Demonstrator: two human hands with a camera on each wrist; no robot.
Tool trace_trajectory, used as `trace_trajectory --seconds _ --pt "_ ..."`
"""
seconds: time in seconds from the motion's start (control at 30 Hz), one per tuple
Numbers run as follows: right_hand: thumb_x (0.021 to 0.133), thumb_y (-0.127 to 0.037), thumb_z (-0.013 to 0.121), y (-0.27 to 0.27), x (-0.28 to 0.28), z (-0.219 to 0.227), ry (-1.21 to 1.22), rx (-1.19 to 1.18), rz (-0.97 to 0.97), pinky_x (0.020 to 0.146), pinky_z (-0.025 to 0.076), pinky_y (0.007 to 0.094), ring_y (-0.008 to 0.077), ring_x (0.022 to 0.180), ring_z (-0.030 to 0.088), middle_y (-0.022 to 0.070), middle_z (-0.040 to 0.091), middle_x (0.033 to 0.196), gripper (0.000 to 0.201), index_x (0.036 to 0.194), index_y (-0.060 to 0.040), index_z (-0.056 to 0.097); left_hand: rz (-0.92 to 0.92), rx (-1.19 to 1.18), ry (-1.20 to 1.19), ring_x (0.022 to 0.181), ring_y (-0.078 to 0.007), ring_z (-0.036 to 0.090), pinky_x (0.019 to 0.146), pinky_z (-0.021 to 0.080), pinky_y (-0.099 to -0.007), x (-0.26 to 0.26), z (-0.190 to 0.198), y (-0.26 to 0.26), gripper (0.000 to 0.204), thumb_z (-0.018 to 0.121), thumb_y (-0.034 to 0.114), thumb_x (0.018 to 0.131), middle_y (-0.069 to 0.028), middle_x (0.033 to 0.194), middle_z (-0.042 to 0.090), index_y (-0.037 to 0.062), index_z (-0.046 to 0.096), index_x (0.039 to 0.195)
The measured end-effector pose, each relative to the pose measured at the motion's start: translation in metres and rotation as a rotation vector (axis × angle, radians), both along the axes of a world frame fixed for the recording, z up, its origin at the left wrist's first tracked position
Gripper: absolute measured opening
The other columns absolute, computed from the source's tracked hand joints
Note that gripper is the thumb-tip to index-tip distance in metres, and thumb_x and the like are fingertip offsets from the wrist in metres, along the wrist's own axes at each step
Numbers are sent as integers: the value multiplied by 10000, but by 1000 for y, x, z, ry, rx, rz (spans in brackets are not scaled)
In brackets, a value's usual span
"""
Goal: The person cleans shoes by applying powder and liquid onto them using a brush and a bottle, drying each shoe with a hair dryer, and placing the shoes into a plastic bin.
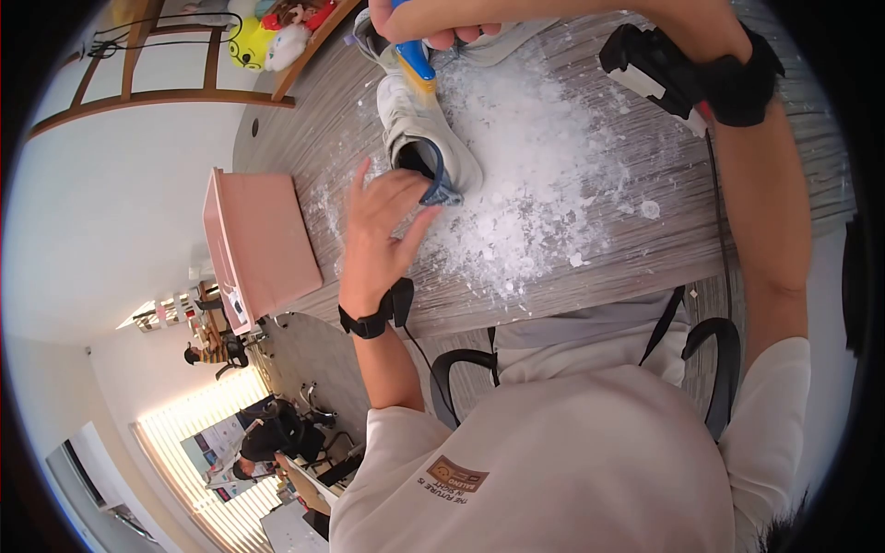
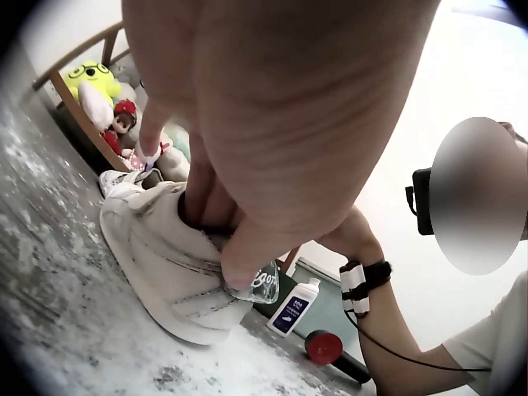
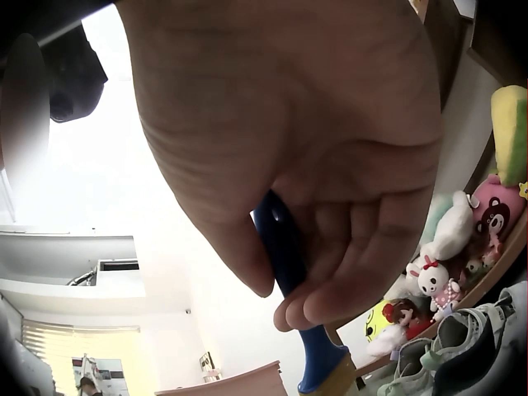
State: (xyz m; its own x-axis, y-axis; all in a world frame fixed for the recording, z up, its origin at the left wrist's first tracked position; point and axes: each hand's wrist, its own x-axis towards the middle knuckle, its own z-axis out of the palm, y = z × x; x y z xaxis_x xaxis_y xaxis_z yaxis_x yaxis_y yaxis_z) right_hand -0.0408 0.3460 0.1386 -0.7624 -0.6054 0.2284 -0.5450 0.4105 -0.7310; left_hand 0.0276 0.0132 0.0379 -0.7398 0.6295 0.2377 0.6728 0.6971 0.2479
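Note:
A light grey-white shoe (image 1: 419, 124) lies on the powder-strewn table, its dark blue-edged opening toward the body. My left hand (image 1: 380, 219) pinches its heel: in the left wrist view, fingers go into the opening of the shoe (image 2: 177, 256) while the thumb (image 2: 247, 260) presses outside. At the top of the head view, my right hand (image 1: 429, 20) grips a blue brush with a yellow lower part (image 1: 417, 63), held over the toe; whether the bristles touch is unclear. The right wrist view shows fingers curled round its blue handle (image 3: 283, 239).
White powder and flakes (image 1: 525, 175) cover much of the wooden table. Another shoe (image 1: 369, 41) lies beyond. A pink bin (image 1: 263, 240) stands left. The left wrist view shows a white bottle (image 2: 294, 307) and a red-and-black object (image 2: 323, 347). Plush toys (image 1: 267, 41) sit on a shelf.

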Motion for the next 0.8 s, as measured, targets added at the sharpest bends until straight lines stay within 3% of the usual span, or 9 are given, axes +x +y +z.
trace_trajectory --seconds 0.13,0.2,0.3,0.43,0.5,0.63,0.7,0.73,0.8 --pt "885 -282 618 -12 7 16 -93 154 -30 651 503 351 214 673 646 85 709 745 298 897 -14 748 58 -26 -17 1108 -371 638 1132 405 -494 20 4 4 412 799 103 821 -186 1116 705 -34 653 1182" --pt "892 -290 624 -18 10 21 -153 183 -14 672 509 341 213 708 655 80 718 778 303 942 -20 752 165 59 -86 1064 -324 651 1054 452 -424 23 -4 -3 424 800 108 841 -164 1096 708 -41 637 1202" --pt "906 -300 623 -15 20 -1 6 -113 165 721 520 330 214 780 669 94 731 863 320 1015 -26 747 314 236 -274 1018 -302 668 942 502 -370 26 -22 -20 396 805 119 846 -173 1113 700 -47 642 1165" --pt "924 -303 611 -12 -4 0 -125 -154 472 821 531 346 238 881 680 128 738 988 338 1093 -37 732 387 365 -425 993 -250 668 919 501 -344 29 -29 -28 380 807 112 849 -165 1131 699 -57 652 1152" --pt "924 -295 607 -13 -7 2 -151 -124 464 834 531 360 259 900 683 137 737 999 336 1092 -32 730 367 396 -430 994 -249 665 920 498 -335 30 -29 -29 373 805 100 848 -161 1134 698 -52 660 1156" --pt "921 -281 602 -28 10 -13 116 -110 120 833 535 379 295 932 693 155 736 1011 330 1081 -20 726 309 385 -399 1014 -250 662 932 495 -333 30 -30 -36 363 804 83 846 -159 1153 696 -40 669 1160" --pt "919 -270 603 -29 9 -14 137 -134 103 832 536 386 308 939 696 165 737 1010 322 1074 -15 725 303 357 -403 1027 -200 639 949 478 -323 30 -27 -36 328 790 58 866 -124 1156 691 -49 669 1151" --pt "918 -261 605 -23 4 -10 71 -167 187 834 535 390 315 938 698 172 738 1006 315 1070 -12 725 299 345 -404 1033 -175 627 957 470 -318 30 -26 -35 311 783 46 875 -106 1158 689 -53 670 1147" --pt "916 -245 609 -20 0 -9 59 -170 193 839 534 395 333 930 699 186 738 987 299 1054 -5 724 267 325 -370 1036 -194 630 957 471 -323 29 -21 -33 335 795 53 859 -123 1156 687 -61 667 1148"
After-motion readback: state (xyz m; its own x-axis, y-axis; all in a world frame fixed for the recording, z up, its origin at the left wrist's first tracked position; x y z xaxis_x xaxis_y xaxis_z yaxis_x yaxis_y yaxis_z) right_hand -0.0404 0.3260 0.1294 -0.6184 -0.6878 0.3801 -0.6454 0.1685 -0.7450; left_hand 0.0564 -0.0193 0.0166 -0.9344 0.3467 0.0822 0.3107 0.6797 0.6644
